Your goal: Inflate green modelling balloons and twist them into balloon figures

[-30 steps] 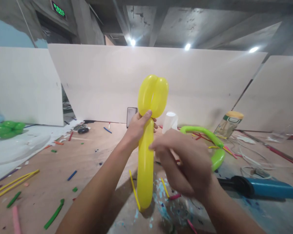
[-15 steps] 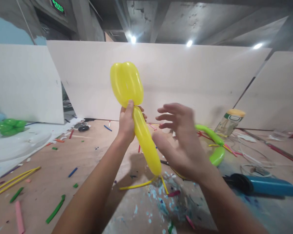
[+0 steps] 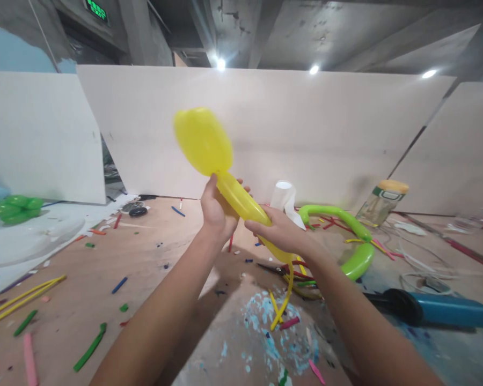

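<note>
Head view: right hand point(image 3: 284, 233) now on the yellow balloon point(image 3: 239, 195), two-handed hold

Near side, below the grip: pink scrap point(image 3: 290, 323) by the loose yellow tail point(image 3: 292, 287), which hangs from the balloon's lower end. Blue pump point(image 3: 451, 311) off to the right of the grip. At the grip: right hand was apart, fingers spread; now closed round the lower section, thumb across it. Left hand point(image 3: 219, 212) cups the upper section, thumb by the twist point(image 3: 218, 172), fingertips showing beyond. Balloon slants more than before, so it's now supported at both places; exact finger pressure, can't tell. Rounded part point(image 3: 204, 140) sticks up left of the grip, blurred. Scissors point(image 3: 271, 268) under right hand, on the tabletop point(image 3: 145, 279). Past the grip: green balloon point(image 3: 358, 262) right, paper roll point(image 3: 282, 195) behind, white panel point(image 3: 306, 123) farthest.
</note>
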A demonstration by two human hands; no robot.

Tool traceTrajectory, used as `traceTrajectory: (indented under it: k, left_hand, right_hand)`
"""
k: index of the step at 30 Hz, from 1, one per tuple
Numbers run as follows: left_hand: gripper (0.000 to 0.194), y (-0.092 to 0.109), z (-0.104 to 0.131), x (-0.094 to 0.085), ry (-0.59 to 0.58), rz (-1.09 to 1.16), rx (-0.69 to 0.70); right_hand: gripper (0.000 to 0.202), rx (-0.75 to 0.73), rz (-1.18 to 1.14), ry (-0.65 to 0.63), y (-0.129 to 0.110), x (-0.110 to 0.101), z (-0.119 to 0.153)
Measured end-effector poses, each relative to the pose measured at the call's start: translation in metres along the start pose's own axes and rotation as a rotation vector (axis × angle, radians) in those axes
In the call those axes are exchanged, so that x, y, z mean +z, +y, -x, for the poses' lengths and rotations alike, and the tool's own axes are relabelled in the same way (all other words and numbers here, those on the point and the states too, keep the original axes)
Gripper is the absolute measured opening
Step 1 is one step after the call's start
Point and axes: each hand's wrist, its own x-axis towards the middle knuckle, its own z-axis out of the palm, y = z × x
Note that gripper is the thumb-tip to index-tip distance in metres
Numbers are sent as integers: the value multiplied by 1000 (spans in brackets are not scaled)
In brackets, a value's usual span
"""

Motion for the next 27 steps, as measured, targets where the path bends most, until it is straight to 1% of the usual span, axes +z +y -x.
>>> traceTrajectory:
  k: [2,3,6,8,9,12,17,20,27]
  left_hand:
    - [37,-8,0,-2,-45,-6,-43]
    - [36,-10,-1,-3,-38,5,-31]
    - [38,-11,-4,-6,42,55,59]
    - [40,-7,-6,-7,81,69,86]
    - [41,-4,-6,-7,92,72,89]
    - [39,0,-7,-8,114,97,65]
    - [30,-3,-7,-6,142,142,46]
    - [28,-4,-4,-2,178,168,30]
    - [33,-4,1,6,204,189,-33]
  right_hand:
    - [43,44,-55,-20,3,1,-2]
    - [45,64,-89,-45,5,1,-3]
    - [52,148,-212,-166,7,5,-2]
    - [54,215,-318,-235,6,10,-1]
    - [54,240,-371,-247,4,12,-1]
    - [52,262,-438,-217,-4,18,0]
    - [56,237,-283,-149,-17,19,3]
    - [58,229,-255,-135,-21,19,5]
    - [55,236,-182,-71,-26,20,8]
